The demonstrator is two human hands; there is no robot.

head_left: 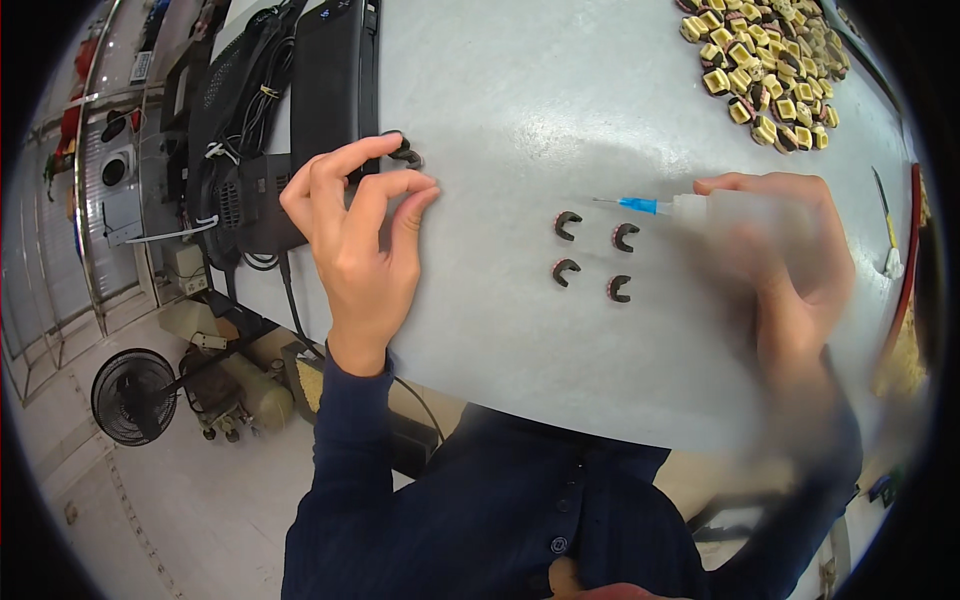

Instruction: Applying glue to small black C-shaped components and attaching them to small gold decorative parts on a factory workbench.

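My left hand [365, 215] is over the left part of the table, its thumb and middle finger close together. Its index fingertip touches or nearly touches a small dark curved piece [407, 155] beside a black box. In my right hand [800, 255], blurred by motion, is a whitish translucent squeeze bottle [715, 220] with a blue-hubbed needle tip [638, 205] pointing left. Below and left of the needle lie several dark C-shaped pieces [567, 226] with pinkish bumpy outer edges, set out in two rows and apart from both hands.
A heap of small cream and dark hollow pieces [765, 70] covers the far right of the grey table [490, 330]. Black boxed equipment [335, 80] and cables [262, 100] line the left side. A thin pointed tool [886, 215] lies at the right edge. A black fan [135, 395] stands on the floor.
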